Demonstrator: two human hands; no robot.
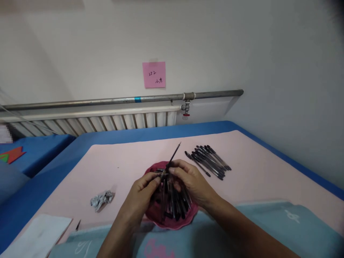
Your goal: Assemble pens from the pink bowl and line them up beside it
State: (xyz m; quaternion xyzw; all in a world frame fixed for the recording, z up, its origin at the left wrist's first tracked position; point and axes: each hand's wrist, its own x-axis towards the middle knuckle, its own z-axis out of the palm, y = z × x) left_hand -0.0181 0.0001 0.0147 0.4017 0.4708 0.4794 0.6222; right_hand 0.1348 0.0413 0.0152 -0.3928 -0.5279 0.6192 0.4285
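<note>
Over a dark pink bowl [172,225] I hold a thin dark pen refill [174,152], slanted with its tip pointing up and away to the right. My right hand [189,177] pinches it partway along, between thumb and fingers. At its lower end, my left hand [145,188] has thumb and forefinger closed on it; the exact grip there is partly hidden. Loose black and clear pen parts [176,204] fill the bowl beneath my fingers. To the right, several capped black pens [206,161] lie side by side on the pink table cover [129,154].
A crumpled grey-white wad [102,200] lies left of the bowl. Nearer stand a white sheet [40,234] and a small dark pointed piece [78,225]. A blue-green cloth [268,222] covers the front edge. Behind the table are a radiator [120,120] and a pipe [107,101].
</note>
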